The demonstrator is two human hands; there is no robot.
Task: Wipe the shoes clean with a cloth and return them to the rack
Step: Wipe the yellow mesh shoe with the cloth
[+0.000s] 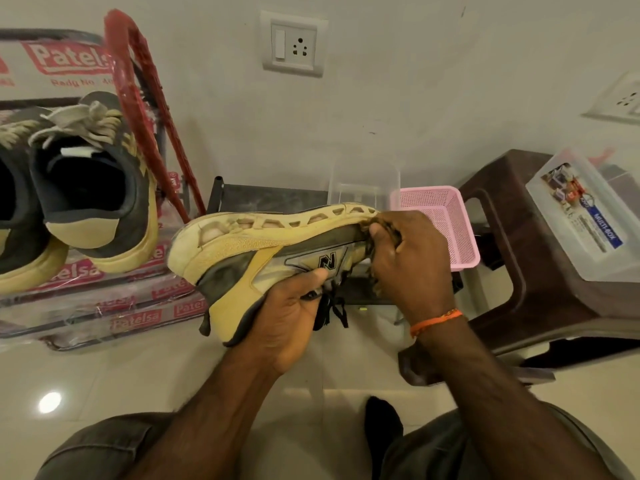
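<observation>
A yellow and grey sneaker (256, 251) lies on its side in the air, sole turned up and away from me, heel to the left. My left hand (287, 313) grips it from below at the collar, thumb on the side panel. My right hand (405, 258) holds a small dark brownish cloth (372, 237) bunched against the toe end of the sneaker. Black laces dangle under the shoe. Two more grey and yellow shoes (93, 188) sit on the red rack (138, 109) at the left, heels toward me.
A pink mesh basket (450, 223) and a clear plastic container (363, 188) stand behind the shoe on a low dark shelf. A brown plastic stool (512, 258) at the right carries a lidded clear box (585, 216). Tiled floor and my knees lie below.
</observation>
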